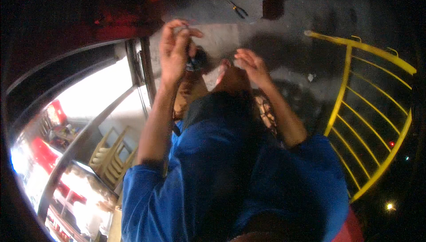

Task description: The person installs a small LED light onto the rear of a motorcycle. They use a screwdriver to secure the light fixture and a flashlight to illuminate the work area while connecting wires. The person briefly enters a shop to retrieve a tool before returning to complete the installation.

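My left hand (176, 49) is raised in front of me, thumb and fingers drawn together around something small that I cannot make out. My right hand (252, 64) hovers lower and to the right, above my bent leg, its fingers loosely curled and apart, with nothing clear in them. A dark sandal or shoe (196, 59) shows behind my left hand. Pliers with dark and yellow handles (237, 9) lie on a grey surface beyond my hands, below the dark red rear of what looks like a vehicle (115, 27) with lit red lamps.
A yellow metal railing (342, 100) stands on the right over dark, stained ground (293, 47). On the left, a dark-framed opening (142, 64) shows a brightly lit room with stacked plastic chairs (111, 157) and red items. Something red (346, 231) sits beside me at lower right.
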`<state>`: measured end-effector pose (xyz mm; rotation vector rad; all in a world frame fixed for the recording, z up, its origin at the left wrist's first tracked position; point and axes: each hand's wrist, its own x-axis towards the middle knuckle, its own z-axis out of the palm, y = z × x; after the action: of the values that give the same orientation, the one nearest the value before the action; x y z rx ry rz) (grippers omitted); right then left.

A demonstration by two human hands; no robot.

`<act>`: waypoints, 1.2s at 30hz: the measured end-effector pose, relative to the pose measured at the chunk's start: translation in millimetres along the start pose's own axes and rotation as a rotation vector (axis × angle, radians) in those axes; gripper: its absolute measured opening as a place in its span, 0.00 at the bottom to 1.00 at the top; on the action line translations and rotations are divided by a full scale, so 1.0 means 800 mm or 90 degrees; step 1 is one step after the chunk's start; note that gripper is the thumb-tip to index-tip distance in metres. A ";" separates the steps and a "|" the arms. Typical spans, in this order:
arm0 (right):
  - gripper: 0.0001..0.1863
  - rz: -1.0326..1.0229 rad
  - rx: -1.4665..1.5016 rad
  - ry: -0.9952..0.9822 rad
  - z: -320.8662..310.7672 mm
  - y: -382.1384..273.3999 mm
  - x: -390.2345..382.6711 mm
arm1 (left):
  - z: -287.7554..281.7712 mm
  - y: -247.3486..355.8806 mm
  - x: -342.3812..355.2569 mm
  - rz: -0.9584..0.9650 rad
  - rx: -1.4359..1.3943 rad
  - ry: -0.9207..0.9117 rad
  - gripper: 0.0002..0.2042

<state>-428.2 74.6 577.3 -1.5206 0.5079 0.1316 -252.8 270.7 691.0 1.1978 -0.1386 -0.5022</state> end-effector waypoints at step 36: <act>0.08 -0.165 0.413 0.153 0.031 0.360 0.477 | -0.161 -0.519 0.342 -0.349 0.135 -0.179 0.08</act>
<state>-195.8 31.0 161.3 -0.9514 0.4777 -0.3905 -88.9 147.8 220.2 1.3686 -0.1039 -1.1606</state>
